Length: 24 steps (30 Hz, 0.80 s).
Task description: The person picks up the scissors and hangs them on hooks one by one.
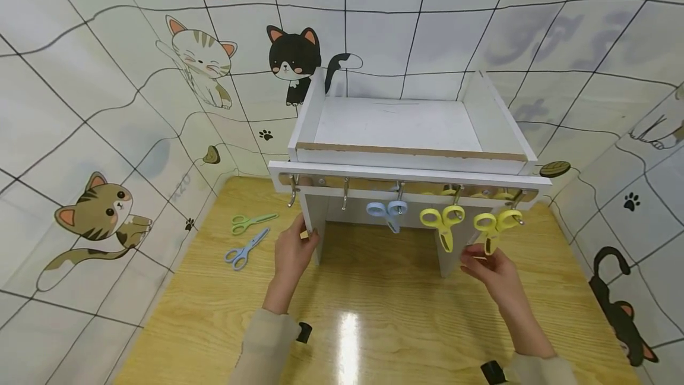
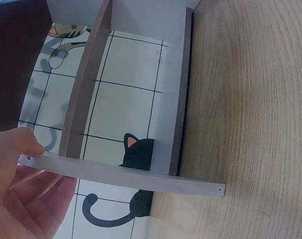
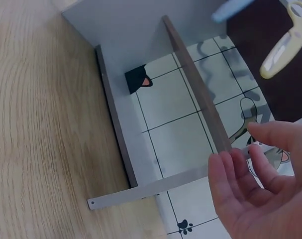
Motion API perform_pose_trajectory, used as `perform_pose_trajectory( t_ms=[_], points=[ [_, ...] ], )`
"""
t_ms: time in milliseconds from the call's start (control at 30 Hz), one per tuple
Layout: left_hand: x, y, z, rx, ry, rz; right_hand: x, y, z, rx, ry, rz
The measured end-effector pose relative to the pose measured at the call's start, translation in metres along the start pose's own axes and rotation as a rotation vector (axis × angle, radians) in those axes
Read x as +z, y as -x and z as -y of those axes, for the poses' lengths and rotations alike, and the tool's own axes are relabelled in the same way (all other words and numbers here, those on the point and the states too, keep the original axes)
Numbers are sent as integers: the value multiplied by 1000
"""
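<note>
A white desktop shelf [image 1: 398, 126] with a row of metal hooks [image 1: 345, 192] along its front stands on a wooden table. My left hand [image 1: 294, 251] grips the front edge of its left side panel [image 2: 136, 178], thumb on one face and fingers on the other. At the right side panel [image 3: 163, 184], my right hand [image 1: 494, 272] holds the front edge between thumb and bent fingers. Blue scissors [image 1: 394, 212] hang on the middle hook. Two yellow scissors, one pair [image 1: 443, 224] and another pair [image 1: 494, 227], hang on the hooks to the right.
Green scissors [image 1: 251, 221] and a second pair of blue scissors [image 1: 246, 249] lie on the table [image 1: 385, 325] left of the shelf. White tiled walls with cat drawings [image 1: 294, 55] surround the table at the back and sides. Both leftmost hooks carry nothing.
</note>
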State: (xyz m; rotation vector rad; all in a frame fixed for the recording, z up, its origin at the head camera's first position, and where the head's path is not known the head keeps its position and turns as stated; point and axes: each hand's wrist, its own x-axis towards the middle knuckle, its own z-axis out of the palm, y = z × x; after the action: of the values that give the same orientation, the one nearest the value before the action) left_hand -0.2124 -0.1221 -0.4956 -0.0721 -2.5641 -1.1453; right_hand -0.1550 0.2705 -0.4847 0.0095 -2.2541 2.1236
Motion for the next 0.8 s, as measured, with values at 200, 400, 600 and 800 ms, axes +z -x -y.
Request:
perform_pose_trajectory(
  t_ms=[200,400,600,800],
  points=[
    [-2,0,6,-37,105,73,3,-9,0,-45,397,-124],
    [-2,3,27,-133,265,191,4,-16,1,-68,521,-104],
    [-5,6,56,-268,477,285,4,-20,2,-25,582,-85],
    [-14,5,90,-608,877,258,7,-22,1,-39,616,-91]
  ],
)
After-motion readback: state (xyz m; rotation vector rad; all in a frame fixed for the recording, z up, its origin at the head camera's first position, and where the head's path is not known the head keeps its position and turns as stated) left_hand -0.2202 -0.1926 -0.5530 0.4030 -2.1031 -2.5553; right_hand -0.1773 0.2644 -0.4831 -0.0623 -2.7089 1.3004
